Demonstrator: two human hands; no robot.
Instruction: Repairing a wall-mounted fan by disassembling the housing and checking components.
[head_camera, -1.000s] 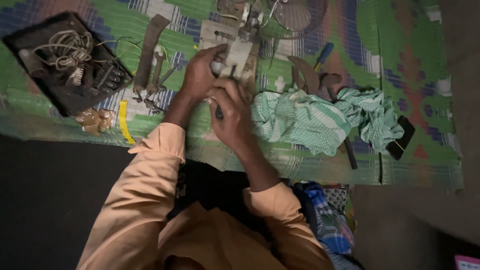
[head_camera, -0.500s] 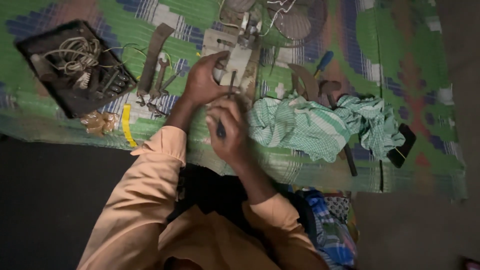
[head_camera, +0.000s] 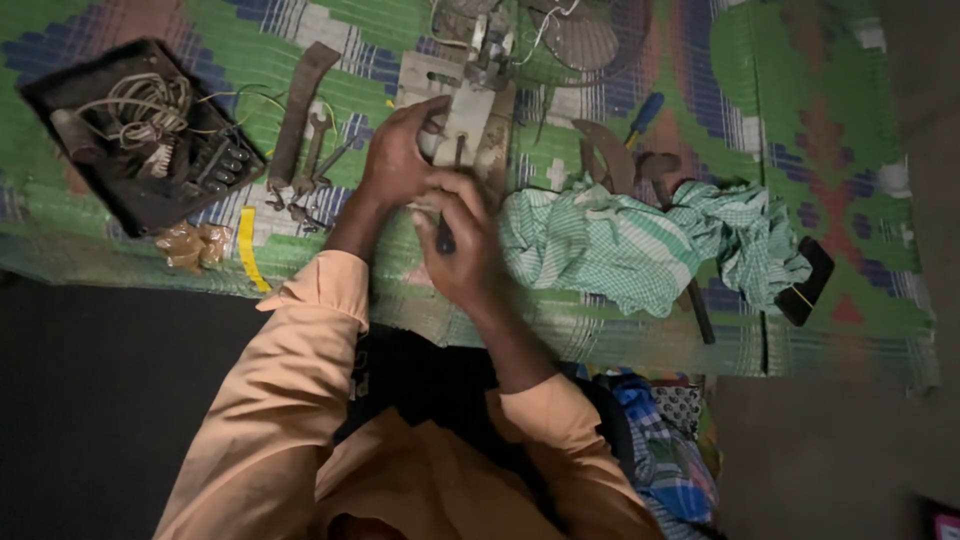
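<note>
Both hands at work on a pale metal device at 12 o'clock on a green woven mat.

The device (head_camera: 465, 110) is a cream, boxy metal assembly with scuffed plates, wires and small fittings at its top end — it lies at the mat's (head_camera: 760, 80) far edge, just beside a round wire grille (head_camera: 585, 40) at 1 o'clock. The left hand (head_camera: 398, 155) rests curled against its left side, fingers closed on the casing. The right hand (head_camera: 462, 240) is clenched around a dark-handled tool (head_camera: 445, 236), its tip towards the device. At 10 o'clock a black tray (head_camera: 140, 140) holds coiled pale cord and dark parts; spanners (head_camera: 310, 150) lie beside it. A green checked cloth (head_camera: 640, 240) lies crumpled at 3 o'clock.
</note>
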